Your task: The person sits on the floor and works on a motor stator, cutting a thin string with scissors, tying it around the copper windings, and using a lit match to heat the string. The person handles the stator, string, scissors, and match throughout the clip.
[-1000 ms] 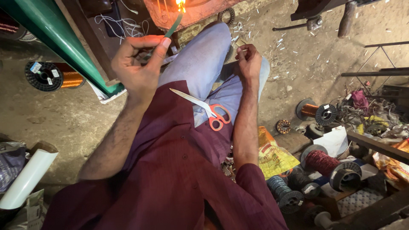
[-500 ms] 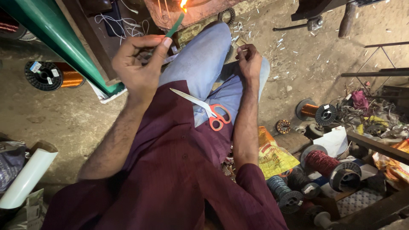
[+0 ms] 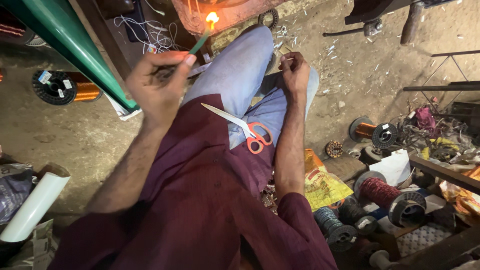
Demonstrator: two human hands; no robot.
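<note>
Green lit taper point(image 3: 200, 39) in pinched left hand point(image 3: 159, 89)

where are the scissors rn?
In the head view, the orange-handled scissors lie on the person's lap, between the left hand holding a lit green stick and the right hand.

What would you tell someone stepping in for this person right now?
Left hand: raised, pinching a green taper whose tip is burning.
Right hand: closed near the knee, pinching something thin; too small to tell what.
Scissors: lying closed on the lap, untouched.
Copper wire spool on the floor to the left; more spools to the right.
Done: taper lit. Left: flame not yet put to anything.
</note>
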